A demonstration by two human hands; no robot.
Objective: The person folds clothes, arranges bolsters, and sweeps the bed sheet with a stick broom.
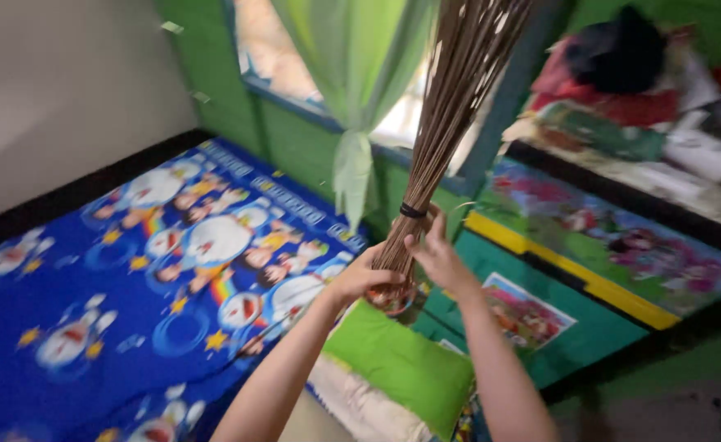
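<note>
Two hands: both meet at the bound lower end of a brown stick broom of thin dry ribs point(450, 106), held up in front of the window.
Left hand point(366, 278): fingers wrapped around the butt of the bundle, just beneath the right hand.
Right hand point(438, 255): fingers clenched on the bundle just under the black band point(412, 211).
Long axis: steeply upright, leaning up and to the right; ribs fan out above the band.
Nearer hand: neither; both touch it.
Below: green rectangular pillow point(401, 368) beside the blue cartoon-print bed sheet point(90, 311).
Behind: pale green knotted curtain point(356, 98), green wooden wall.
Cut off: rib tips run past the top edge.
Hard to make out: the reddish butt end, possibly a cap, is blurred and part-hidden by the left palm.
</note>
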